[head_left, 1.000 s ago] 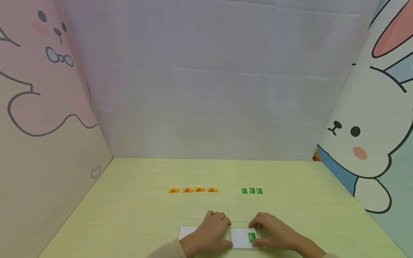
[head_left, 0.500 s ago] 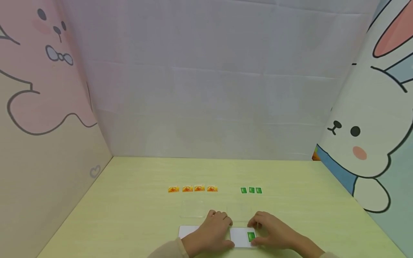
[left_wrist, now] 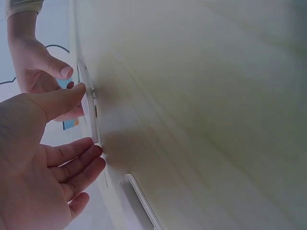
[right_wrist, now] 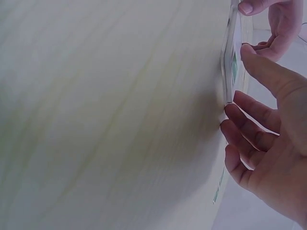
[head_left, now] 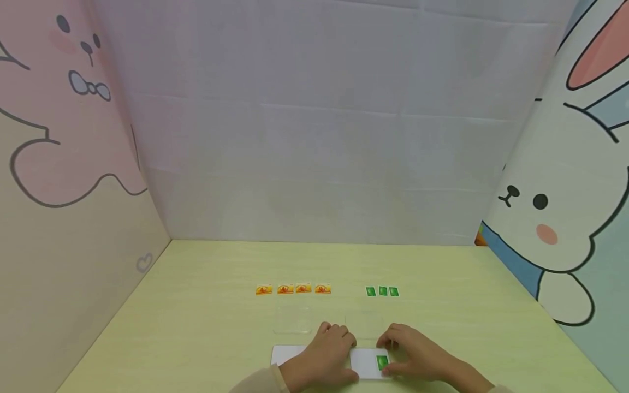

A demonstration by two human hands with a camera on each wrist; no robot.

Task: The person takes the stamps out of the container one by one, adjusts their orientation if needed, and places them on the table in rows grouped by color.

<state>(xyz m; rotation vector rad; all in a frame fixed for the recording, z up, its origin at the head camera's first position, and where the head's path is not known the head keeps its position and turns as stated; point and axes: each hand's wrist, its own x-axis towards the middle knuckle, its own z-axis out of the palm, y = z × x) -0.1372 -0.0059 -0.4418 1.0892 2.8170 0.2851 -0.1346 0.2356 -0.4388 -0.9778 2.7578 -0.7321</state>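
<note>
A flat white panel [head_left: 362,363] lies in front of me between both hands, with a small green stamp-like sticker [head_left: 381,362] near its right end. My left hand [head_left: 328,356] holds the panel's left end, thumb at the near edge and fingers at the far edge. On the other end, my right hand [head_left: 417,352] grips the panel between thumb and fingers, the thumb tip at the sticker's lower right corner. Both wrist views show the panel edge-on, close to the tabletop, with the left fingers [left_wrist: 79,160] and right fingers [right_wrist: 249,124] reaching its long side.
A second white panel [head_left: 285,352] sits partly behind my left hand. Beyond the hands lie two faint clear sheets [head_left: 292,322]. Farther back are several orange stickers [head_left: 303,288] and three green ones [head_left: 383,291]. Walls enclose the pale table [head_left: 206,311].
My left hand has slid slightly right along the panel's left end. My right hand stays nearly still, thumb at the sticker's edge.
</note>
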